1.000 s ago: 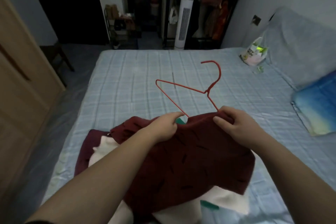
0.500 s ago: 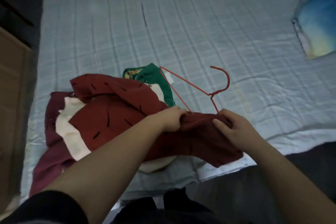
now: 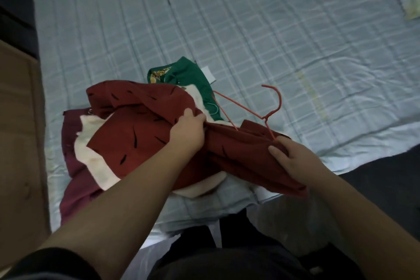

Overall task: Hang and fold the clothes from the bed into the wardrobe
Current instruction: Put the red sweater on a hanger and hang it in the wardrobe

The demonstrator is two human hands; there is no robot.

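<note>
You look mid-hanging: left hand grips the red top, right hand pinches cloth over the hanger. Next, probably seat the wire in both shoulders.

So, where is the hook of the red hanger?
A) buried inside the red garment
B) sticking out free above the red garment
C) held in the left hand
B: the hook of the red hanger rises bare past the red garment, which the left hand and right hand grip.

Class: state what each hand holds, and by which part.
Both hold the red garment: the left hand grips bunched cloth near its middle, the right hand its edge where the red hanger enters.
</note>
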